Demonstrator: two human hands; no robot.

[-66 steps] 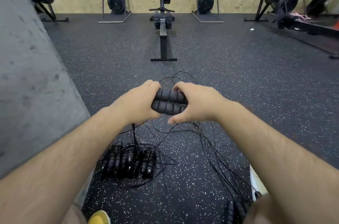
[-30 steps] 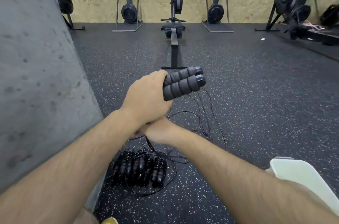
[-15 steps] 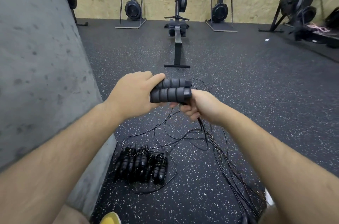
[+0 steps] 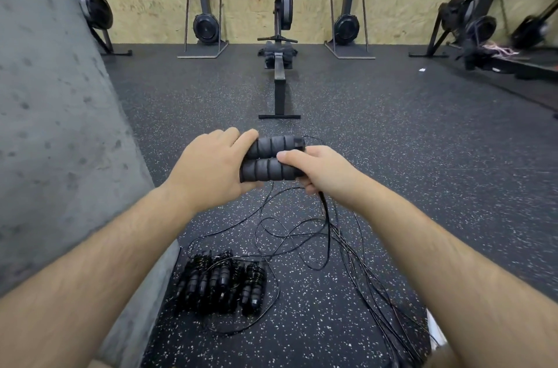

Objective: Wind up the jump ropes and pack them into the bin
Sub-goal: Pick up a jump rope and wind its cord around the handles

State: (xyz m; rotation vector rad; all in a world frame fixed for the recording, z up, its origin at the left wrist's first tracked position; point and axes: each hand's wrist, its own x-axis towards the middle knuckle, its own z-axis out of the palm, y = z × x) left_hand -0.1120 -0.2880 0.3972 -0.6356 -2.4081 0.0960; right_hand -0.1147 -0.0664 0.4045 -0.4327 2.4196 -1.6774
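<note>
Speckled gym flooring [image 4: 407, 162] carries loose cord [image 4: 323, 204] tangled at 6 o'clock beneath the paired foam handles [image 4: 268, 158], gripped by the left hand [image 4: 211, 168] while the right hand [image 4: 321, 171] closes round that cord at 3 o'clock, so winding may knot crossed loops.

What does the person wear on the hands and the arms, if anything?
Nothing that shows. The left hand and right hand are bare: no gloves, no ring visible. The left forearm and right forearm are bare and hairy, with no sleeve, watch or band.
</note>
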